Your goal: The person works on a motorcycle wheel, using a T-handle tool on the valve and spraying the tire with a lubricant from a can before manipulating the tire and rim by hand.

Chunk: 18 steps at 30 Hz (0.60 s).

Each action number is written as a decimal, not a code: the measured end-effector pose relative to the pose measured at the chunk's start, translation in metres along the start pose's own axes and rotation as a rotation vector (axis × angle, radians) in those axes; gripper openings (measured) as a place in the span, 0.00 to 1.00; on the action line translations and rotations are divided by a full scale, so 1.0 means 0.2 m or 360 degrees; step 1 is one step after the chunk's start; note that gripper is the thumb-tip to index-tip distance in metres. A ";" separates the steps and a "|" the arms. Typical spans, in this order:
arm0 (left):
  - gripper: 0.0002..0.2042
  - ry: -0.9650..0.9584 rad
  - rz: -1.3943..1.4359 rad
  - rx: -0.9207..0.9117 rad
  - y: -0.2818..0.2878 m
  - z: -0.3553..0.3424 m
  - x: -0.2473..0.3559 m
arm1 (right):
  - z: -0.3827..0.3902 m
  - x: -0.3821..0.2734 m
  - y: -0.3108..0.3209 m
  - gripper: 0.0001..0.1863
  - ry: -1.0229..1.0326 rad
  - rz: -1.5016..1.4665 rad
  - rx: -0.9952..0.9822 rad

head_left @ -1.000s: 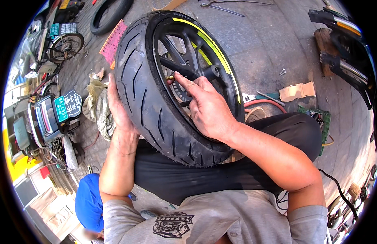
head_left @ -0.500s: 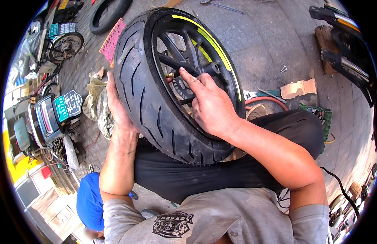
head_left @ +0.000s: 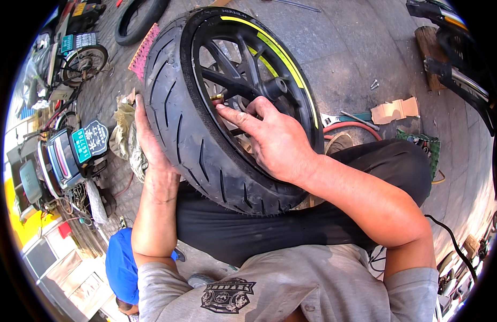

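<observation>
A motorcycle wheel (head_left: 280,137) with a black tyre (head_left: 168,112), black spokes and yellow-green rim stripes leans tilted across my lap. My left hand (head_left: 152,142) lies along the left side of the tread, fingers stretched out flat and steadying it. Reaching over the rim from the right, my right hand (head_left: 275,134) has its index finger extended to a small brass valve stem (head_left: 217,97) at the inner rim. The index tip and what looks like the thumb close at the valve; the other fingers are curled, partly hidden.
A pink perforated strip (head_left: 144,52) and another tyre (head_left: 138,24) lie beyond. At right are an adjustable wrench (head_left: 330,119), a red hose (head_left: 361,127), torn cardboard (head_left: 394,110) and motorcycle parts (head_left: 458,80). Scooters (head_left: 71,153) stand left; a person in blue (head_left: 121,263) is lower left.
My right index finger has come down and left onto the valve stem. The wheel has shifted slightly left, with my left hand moving along with it.
</observation>
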<state>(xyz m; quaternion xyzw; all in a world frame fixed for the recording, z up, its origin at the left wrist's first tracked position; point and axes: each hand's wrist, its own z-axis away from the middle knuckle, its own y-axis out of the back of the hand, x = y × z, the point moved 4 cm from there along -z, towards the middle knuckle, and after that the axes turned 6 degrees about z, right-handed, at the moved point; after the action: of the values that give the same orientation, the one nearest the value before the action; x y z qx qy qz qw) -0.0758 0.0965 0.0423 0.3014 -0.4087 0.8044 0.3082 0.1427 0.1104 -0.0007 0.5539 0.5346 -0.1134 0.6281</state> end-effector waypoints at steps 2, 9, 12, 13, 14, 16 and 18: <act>0.46 0.0029 -0.0012 -0.0100 -0.01 0.00 0.01 | -0.01 -0.01 0.01 0.34 -0.0021 -0.0005 0.0016; 0.47 0.0063 -0.0250 -0.0115 0.01 -0.03 0.05 | 0.02 0.00 -0.01 0.32 -0.0072 -0.0005 0.0067; 0.43 -0.0030 -0.0387 0.0042 0.07 -0.02 0.08 | -0.02 0.00 0.04 0.21 -0.0112 -0.0012 -0.0029; 0.39 -0.0202 -0.0256 0.0323 0.06 -0.04 0.07 | -0.04 0.01 0.08 0.17 -0.0134 -0.0034 -0.0065; 0.36 -0.0295 -0.0258 0.0387 0.01 -0.04 0.08 | -0.06 0.00 0.15 0.14 -0.0155 -0.0059 0.0031; 0.35 -0.0408 -0.0510 0.0502 -0.05 -0.04 0.08 | -0.07 0.00 0.34 0.10 -0.0191 -0.0086 0.0192; 0.35 -0.0469 -0.0593 0.0366 -0.03 -0.06 0.14 | -0.07 -0.02 0.56 0.10 -0.0138 -0.0206 0.0418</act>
<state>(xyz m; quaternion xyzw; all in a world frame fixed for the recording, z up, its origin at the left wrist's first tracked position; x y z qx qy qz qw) -0.0919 0.1165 0.0597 0.5185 -0.2923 0.7224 0.3519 0.2152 0.1602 0.0687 0.5902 0.5221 -0.2465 0.5641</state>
